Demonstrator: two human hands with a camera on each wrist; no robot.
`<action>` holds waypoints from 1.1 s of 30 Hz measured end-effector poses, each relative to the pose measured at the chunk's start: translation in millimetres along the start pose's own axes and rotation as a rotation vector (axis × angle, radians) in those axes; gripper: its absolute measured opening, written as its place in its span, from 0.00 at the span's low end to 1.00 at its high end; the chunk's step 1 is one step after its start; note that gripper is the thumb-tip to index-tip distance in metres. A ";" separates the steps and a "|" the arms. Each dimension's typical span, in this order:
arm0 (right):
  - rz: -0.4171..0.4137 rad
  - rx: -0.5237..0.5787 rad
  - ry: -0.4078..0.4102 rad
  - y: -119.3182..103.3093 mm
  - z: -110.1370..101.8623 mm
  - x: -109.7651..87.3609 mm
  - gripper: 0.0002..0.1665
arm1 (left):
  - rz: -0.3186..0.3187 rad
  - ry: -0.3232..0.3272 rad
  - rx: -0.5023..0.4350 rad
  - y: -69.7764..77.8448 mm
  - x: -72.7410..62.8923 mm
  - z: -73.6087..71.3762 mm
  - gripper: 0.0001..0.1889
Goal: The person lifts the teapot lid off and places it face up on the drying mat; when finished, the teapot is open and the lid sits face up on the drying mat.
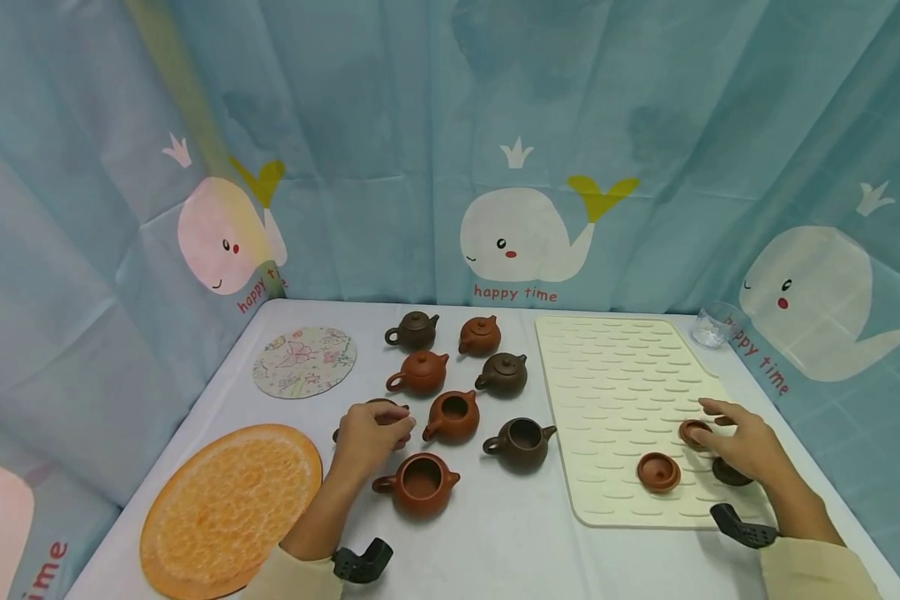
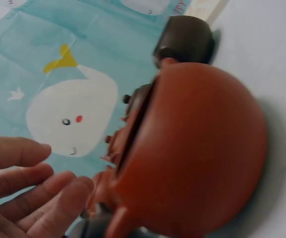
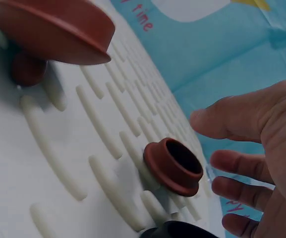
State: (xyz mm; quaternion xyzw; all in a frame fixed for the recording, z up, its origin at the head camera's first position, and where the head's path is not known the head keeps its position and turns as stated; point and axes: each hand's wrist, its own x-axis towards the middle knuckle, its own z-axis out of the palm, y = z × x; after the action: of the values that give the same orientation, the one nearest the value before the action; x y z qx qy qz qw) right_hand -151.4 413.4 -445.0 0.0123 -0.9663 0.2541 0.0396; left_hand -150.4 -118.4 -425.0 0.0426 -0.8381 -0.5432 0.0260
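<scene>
Small lid (image 3: 173, 167): red-brown, inverted, collar upward; on the right part of the pale mat (image 1: 607, 417). Presumably fired clay: light, rigid, liable to chip, perhaps smooth enough to slip. Best hold: a light pinch across opposite sides of the rim, the knob being underneath.

Right hand (image 1: 746, 444): about the small lid, thumb and fingers spread apart; nothing gripped, no contact shown.

Large lid (image 1: 658, 472): red-brown, inverted, left and nearer; by the right wrist view, knob down against the mat.

Dark lid (image 1: 731, 472): nearer and to the right, partly covered by the right hand; which way up, cannot tell.

Left hand (image 1: 371, 440): well apart from the right, fingers loosely bent, nothing seen between them. Just behind it, a mostly hidden pot (image 1: 392, 403); touching or not, cannot tell.

Near red pot (image 1: 422, 498): lidless, upright, handle left, spout right; likely heavier than any lid, best held by its handle.

Middle red pot (image 1: 452, 425): lidless, farther.

Dark pot (image 1: 522, 452): lidless, near the mat's left edge.

Lidded pots: four, farther back, two red, two dark.

Far right: clear cup (image 1: 714, 325). Left: floral disc (image 1: 305, 362), far; orange disc (image 1: 228, 508), near.
</scene>
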 end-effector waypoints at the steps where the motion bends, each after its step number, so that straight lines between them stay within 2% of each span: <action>1: 0.003 0.004 0.005 -1.4 -1.3 -0.2 0.40 | 0.009 0.009 -0.014 1.5 -0.8 -2.2 0.06; 10: 0.003 0.037 0.068 -20.3 -12.2 -1.0 0.38 | 0.103 0.063 -0.167 9.3 -7.7 -21.5 0.08; 15: -0.033 0.074 0.124 -34.2 -20.6 -1.7 0.36 | 0.165 0.185 -0.133 3.5 -9.2 -33.6 0.08; 19: -0.085 0.096 0.165 -43.5 -26.6 -2.5 0.34 | 0.194 0.269 -0.152 -5.5 -8.9 -41.5 0.08; 21: -0.112 0.104 0.182 -48.2 -28.8 -3.0 0.33 | 0.186 0.287 -0.181 -10.2 -9.1 -44.5 0.08; 27: -0.160 0.138 0.209 -67.3 -33.9 -6.2 0.32 | 0.101 0.295 -0.240 -20.1 -9.4 -48.5 0.09; 33: -0.177 0.152 0.216 -88.0 -36.6 -10.4 0.31 | 0.096 0.310 -0.222 -36.8 -4.9 -46.3 0.10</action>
State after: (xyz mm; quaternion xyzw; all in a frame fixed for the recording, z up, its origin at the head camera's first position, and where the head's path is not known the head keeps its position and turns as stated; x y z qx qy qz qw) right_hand -134.6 354.9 -370.9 0.0732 -0.9295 0.3218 0.1646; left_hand -139.8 -174.9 -439.7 0.0825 -0.7601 -0.6174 0.1852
